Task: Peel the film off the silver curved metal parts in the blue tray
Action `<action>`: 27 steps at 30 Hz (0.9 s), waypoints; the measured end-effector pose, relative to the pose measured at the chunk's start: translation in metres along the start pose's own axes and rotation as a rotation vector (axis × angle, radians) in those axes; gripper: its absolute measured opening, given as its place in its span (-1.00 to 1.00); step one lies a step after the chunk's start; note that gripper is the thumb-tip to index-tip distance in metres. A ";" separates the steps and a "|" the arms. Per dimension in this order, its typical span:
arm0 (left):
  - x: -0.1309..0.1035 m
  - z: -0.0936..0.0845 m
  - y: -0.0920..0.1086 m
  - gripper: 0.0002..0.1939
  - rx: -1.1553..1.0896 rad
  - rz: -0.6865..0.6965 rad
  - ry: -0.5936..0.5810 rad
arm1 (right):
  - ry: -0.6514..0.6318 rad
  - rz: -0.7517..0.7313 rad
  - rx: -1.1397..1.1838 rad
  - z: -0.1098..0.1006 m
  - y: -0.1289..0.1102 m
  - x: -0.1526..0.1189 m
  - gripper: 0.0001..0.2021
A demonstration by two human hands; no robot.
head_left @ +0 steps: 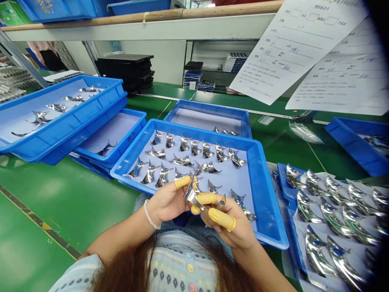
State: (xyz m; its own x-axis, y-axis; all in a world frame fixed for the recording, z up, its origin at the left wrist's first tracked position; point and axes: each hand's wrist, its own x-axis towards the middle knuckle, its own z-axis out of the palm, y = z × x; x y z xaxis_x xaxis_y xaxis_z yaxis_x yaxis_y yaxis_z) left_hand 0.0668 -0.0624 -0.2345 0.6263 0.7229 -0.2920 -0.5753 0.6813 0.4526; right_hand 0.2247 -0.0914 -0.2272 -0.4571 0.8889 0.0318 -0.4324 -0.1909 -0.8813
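Note:
Both hands meet over the near edge of a blue tray [269, 190] lined with white paper. Between them is a shiny curved metal part [192, 196]. My left hand [172, 199], with a yellow finger cot and a beaded bracelet, grips its left side. My right hand [227, 217], with several yellow finger cots, pinches its right side; a small thin piece [223, 202] sticks up between its fingers. Rows of similar metal parts [181, 160] lie in the tray, and the hands hide some of them.
Stacked blue trays [91, 101] with metal parts stand left. Another blue tray [209, 115] lies behind. On the right, metal parts [332, 219] fill a tray. Papers [291, 48] hang from the shelf edge [146, 28]. Black trays [124, 73] are stacked at back left.

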 end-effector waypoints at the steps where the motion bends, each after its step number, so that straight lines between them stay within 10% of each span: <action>1: 0.000 0.000 -0.001 -0.71 0.008 -0.001 0.008 | 0.012 0.001 -0.002 0.001 0.000 0.000 -0.69; 27: -0.024 0.022 0.018 -0.73 0.469 0.412 0.202 | 0.114 0.030 -0.030 -0.018 0.028 -0.004 -0.68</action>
State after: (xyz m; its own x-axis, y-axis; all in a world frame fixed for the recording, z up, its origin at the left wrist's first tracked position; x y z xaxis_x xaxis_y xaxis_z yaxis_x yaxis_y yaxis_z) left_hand 0.0527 -0.0705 -0.2010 0.2662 0.9524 -0.1484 -0.4274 0.2546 0.8675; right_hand 0.2281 -0.0926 -0.2603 -0.3779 0.9246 -0.0473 -0.3952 -0.2073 -0.8949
